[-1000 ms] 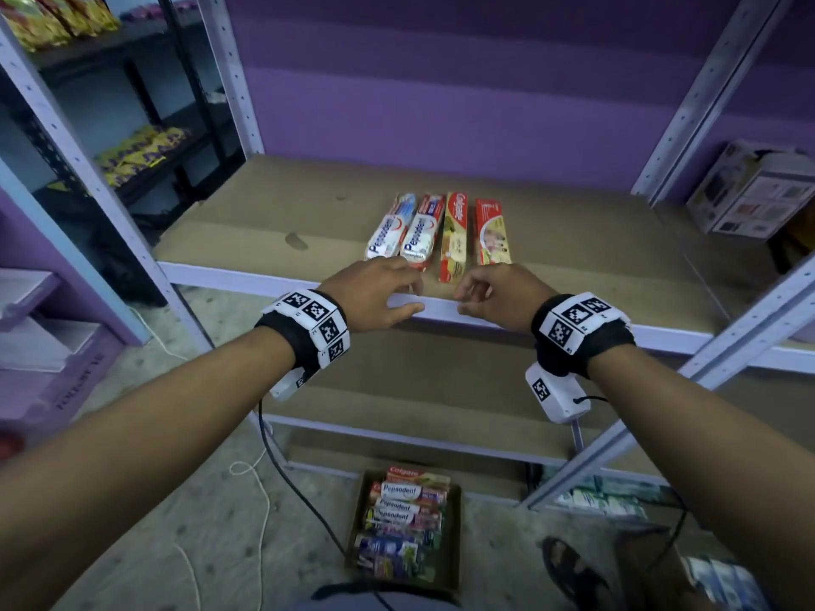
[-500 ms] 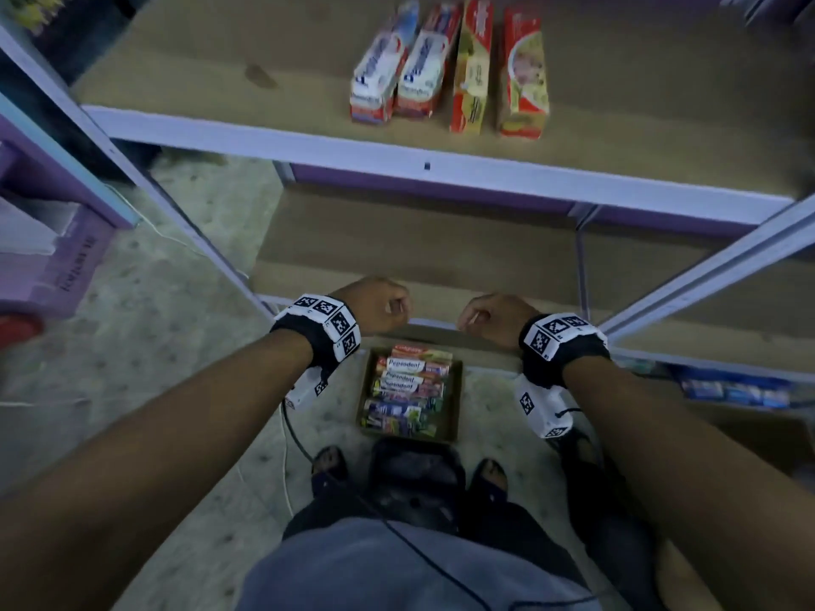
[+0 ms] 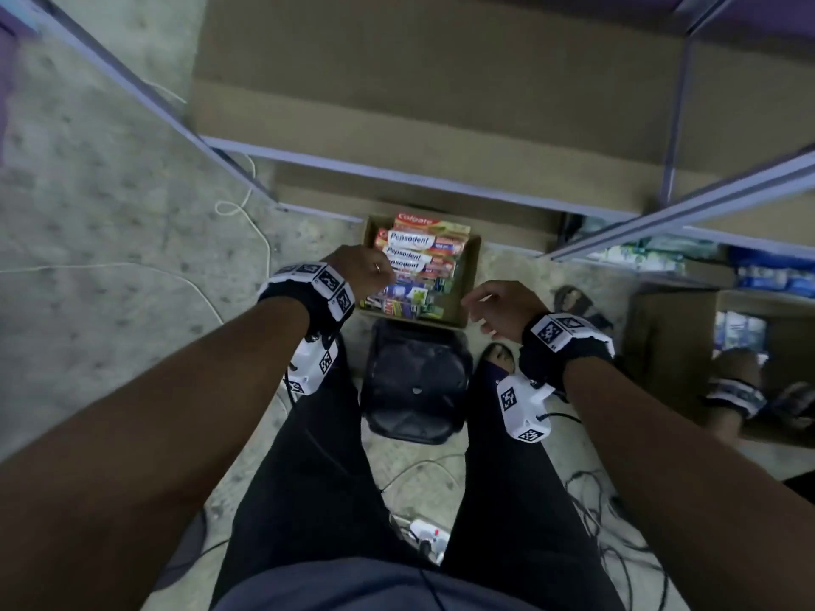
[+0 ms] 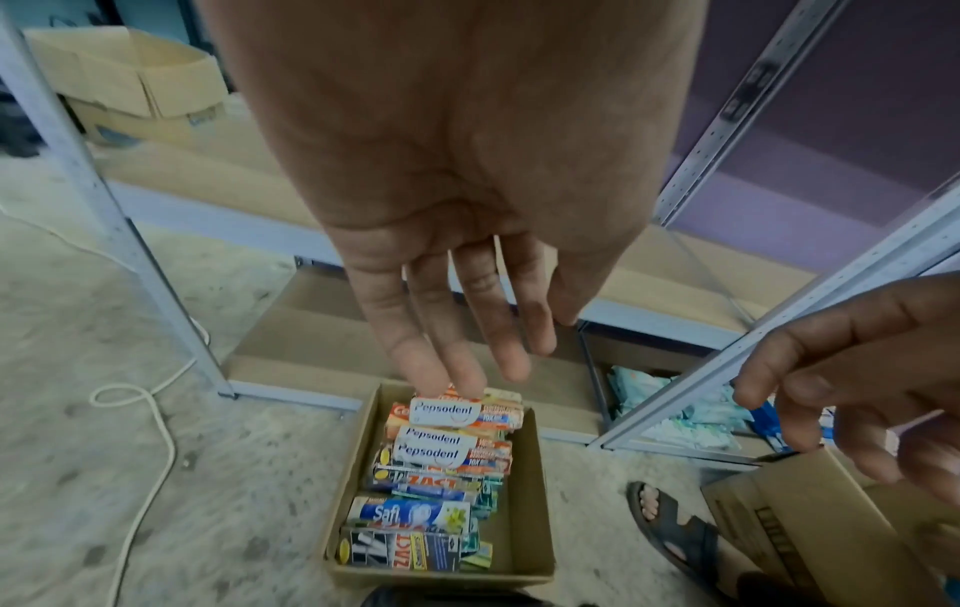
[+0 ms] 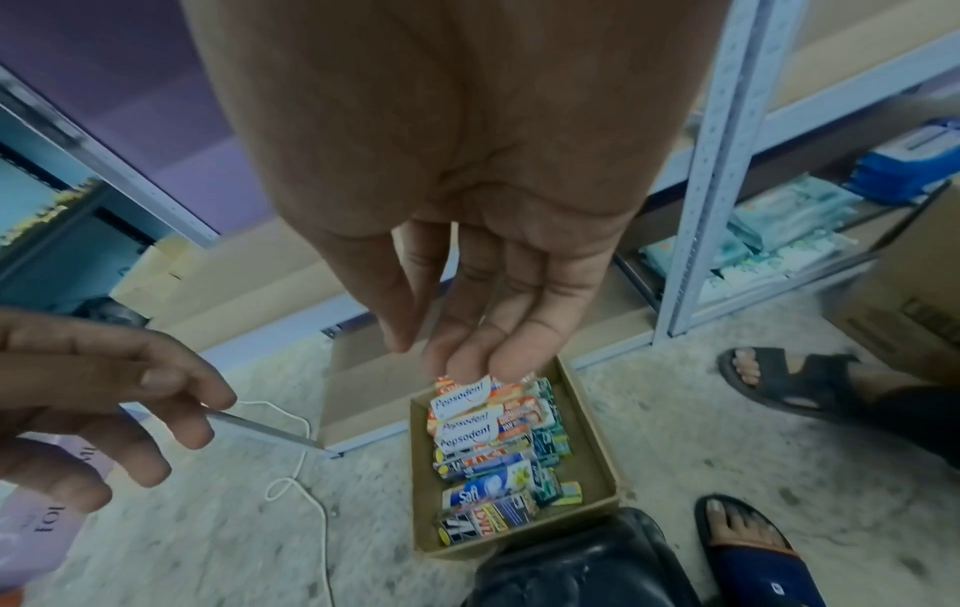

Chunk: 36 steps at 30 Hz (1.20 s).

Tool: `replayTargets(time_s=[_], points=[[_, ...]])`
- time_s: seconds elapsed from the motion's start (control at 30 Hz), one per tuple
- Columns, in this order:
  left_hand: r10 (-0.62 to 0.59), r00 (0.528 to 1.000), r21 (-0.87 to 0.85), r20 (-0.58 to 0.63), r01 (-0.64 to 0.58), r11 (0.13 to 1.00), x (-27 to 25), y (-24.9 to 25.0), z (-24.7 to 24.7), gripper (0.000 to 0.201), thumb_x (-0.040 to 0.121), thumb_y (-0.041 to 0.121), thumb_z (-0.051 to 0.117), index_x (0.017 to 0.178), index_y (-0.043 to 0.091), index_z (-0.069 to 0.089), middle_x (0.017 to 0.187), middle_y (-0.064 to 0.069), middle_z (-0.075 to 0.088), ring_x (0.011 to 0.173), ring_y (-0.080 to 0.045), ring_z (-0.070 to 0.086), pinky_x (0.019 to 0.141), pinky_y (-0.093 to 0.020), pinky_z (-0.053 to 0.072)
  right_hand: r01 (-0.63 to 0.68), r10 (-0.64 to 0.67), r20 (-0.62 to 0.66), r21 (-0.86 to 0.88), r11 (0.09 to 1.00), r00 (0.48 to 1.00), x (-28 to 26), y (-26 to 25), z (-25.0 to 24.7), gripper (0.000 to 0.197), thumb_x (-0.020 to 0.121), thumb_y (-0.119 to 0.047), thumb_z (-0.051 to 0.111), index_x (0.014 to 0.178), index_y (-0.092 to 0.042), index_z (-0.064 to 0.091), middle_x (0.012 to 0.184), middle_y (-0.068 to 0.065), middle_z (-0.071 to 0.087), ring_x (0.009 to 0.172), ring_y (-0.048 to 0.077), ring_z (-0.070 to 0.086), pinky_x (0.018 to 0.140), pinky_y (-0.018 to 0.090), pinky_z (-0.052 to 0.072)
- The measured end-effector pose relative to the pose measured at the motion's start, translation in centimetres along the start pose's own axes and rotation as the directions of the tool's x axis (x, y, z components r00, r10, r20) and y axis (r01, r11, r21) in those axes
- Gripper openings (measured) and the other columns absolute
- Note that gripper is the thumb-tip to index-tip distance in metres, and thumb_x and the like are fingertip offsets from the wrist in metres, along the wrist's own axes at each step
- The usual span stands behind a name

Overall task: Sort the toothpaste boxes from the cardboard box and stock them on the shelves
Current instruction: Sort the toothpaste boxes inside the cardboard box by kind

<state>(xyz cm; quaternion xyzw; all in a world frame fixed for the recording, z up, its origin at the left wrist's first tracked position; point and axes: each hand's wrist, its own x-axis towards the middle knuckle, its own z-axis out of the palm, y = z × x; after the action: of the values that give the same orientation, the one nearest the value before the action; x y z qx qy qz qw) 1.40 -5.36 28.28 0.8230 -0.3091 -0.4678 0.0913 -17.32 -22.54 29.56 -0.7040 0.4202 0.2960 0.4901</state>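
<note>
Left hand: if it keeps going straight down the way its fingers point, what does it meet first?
Probably the topmost white-and-red Pepsodent toothpaste box in the open brown cardboard box on the floor. The left hand hangs open and empty above it, nothing between them; depth is uncertain.

Left hand (image 3: 359, 271) and right hand (image 3: 502, 308) lowered, fingers loose, empty

toothpaste boxes (image 4: 446, 460) | stacked flat | in open cardboard box (image 4: 530, 493) | floor
</note>
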Motion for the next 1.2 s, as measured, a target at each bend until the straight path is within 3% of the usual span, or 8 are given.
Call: replayTargets(time_s=[0.17,0.33,0.47,0.67,0.9,1.03,1.1,1.2], points=[[-0.040,0.999,-0.015,0.033,0.041,0.999,6.2,-4.2,5.4,0.025,0.096,0.037,0.058,0.110,0.021,0.072,0.114,-0.002,0.069,0.107,-0.022,0.062,0.083,-0.022,0.042,-0.060,0.060,0.007,0.020,0.998,0.998,7.7,4.7,3.0,0.016,0.093,-0.034,0.056,0.094,-0.025,0.070,0.091,-0.001,0.073,0.071,0.017,0.070,0.058,0.027,0.052],[-0.078,0.997,-0.003,0.022,0.078,0.997,13.4,-9.1,10.4,0.031,0.096,0.041,0.057,0.112,0.020,0.071,0.116,-0.004,0.069,0.109,-0.023,0.061,0.086,-0.025,0.044,-0.024,0.023,-0.023,-0.038,0.999,0.999,16.8,7.9,5.4,0.018,0.091,-0.036,0.058,0.099,-0.024,0.070,0.099,0.001,0.072,0.089,0.024,0.069,0.082,0.041,0.058],[-0.089,0.996,0.050,0.003,0.089,0.995,19.0,-12.9,14.1,0.035,0.096,0.046,0.054,0.116,0.022,0.069,0.114,-0.005,0.069,0.107,-0.022,0.063,0.080,-0.021,0.040,0.005,-0.010,-0.053,-0.094,0.996,0.999,24.1,9.3,6.6,0.022,0.091,-0.025,0.048,0.090,-0.039,0.065,0.085,-0.006,0.070,0.074,0.017,0.070,0.064,0.031,0.059],[-0.075,0.996,0.068,0.048,0.072,0.995,25.5,-16.6,18.6,0.024,0.095,0.032,0.059,0.112,0.019,0.069,0.112,-0.005,0.068,0.104,-0.024,0.063,0.078,-0.025,0.044,0.102,-0.129,-0.097,-0.247,0.964,0.987,32.9,10.3,7.6,0.018,0.098,-0.027,0.048,0.097,-0.038,0.062,0.097,-0.010,0.058,0.080,0.012,0.057,0.057,0.019,0.039],[-0.040,0.987,0.164,0.159,0.013,0.986,31.7,-18.3,22.0,0.033,0.095,0.023,0.060,0.127,0.012,0.062,0.134,-0.008,0.059,0.122,-0.027,0.055,0.103,-0.039,0.045,0.215,-0.287,-0.088,-0.468,0.857,0.954,38.9,11.5,9.3,0.031,0.091,-0.027,0.063,0.122,-0.023,0.057,0.128,0.011,0.048,0.115,0.029,0.054,0.102,0.040,0.046],[-0.015,0.958,0.190,0.285,-0.041,0.981,35.1,-19.8,23.6,0.045,0.091,0.021,0.069,0.134,0.018,0.055,0.141,-0.003,0.051,0.129,-0.024,0.049,0.104,-0.031,0.039,0.244,-0.385,-0.195,-0.506,0.828,0.902,39.8,12.5,10.3,0.038,0.087,-0.036,0.064,0.122,-0.024,0.055,0.131,0.010,0.046,0.116,0.033,0.051,0.101,0.045,0.045],[-0.020,0.948,0.170,0.318,-0.036,0.985,36.2,-20.4,24.3,0.046,0.091,0.016,0.070,0.134,0.014,0.055,0.128,-0.003,0.056,0.112,-0.020,0.056,0.091,-0.024,0.038,0.257,-0.421,-0.217,-0.527,0.810,0.881,39.9,13.2,10.8,0.042,0.085,-0.034,0.065,0.124,-0.022,0.055,0.135,0.010,0.044,0.119,0.034,0.049,0.102,0.045,0.044],[0.025,0.959,0.191,0.282,-0.082,0.978,36.9,-21.3,25.3,0.041,0.088,0.014,0.072,0.127,0.022,0.061,0.123,-0.003,0.059,0.106,-0.024,0.058,0.085,-0.031,0.042,0.265,-0.474,-0.213,-0.605,0.751,0.854,39.9,14.3,11.5,0.049,0.084,-0.033,0.068,0.128,-0.017,0.055,0.138,0.014,0.044,0.119,0.038,0.046,0.103,0.045,0.041]])
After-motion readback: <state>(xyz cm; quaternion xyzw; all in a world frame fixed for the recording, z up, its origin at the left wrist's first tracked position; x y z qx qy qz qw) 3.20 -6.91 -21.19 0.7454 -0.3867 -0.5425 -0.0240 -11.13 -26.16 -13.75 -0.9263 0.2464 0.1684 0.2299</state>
